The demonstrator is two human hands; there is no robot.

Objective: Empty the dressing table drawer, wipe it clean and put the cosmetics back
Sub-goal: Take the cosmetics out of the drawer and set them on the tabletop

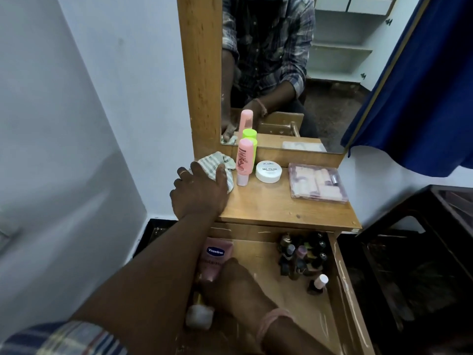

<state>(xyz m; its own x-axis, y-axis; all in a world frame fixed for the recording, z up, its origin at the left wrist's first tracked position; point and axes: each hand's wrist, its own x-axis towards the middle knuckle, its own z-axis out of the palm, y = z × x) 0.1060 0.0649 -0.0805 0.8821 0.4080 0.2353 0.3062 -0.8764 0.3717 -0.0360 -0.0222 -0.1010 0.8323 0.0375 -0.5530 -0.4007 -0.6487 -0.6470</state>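
Wooden bench (281, 206) under the mirror (268, 73), mid-frame, carries a white jar (268, 171) reading "zudio NAIL POLISH", a pink tube (244, 160) and a clear case (317, 183) of cosmetics. Below, the open drawer (343, 285) holds dark nail polish bottles (302, 254) and a pink "Vaseline" tube (216, 257). Of the hands, the left hand (201, 190) grips a striped cloth (220, 162) on the bench; the right hand (230, 280) reaches among the drawer's left items, its grip unclear.

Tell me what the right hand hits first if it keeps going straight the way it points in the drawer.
Most likely the pink Vaseline tube: the right hand points toward the drawer's back-left corner, where the tube lies, apparently already touching it.
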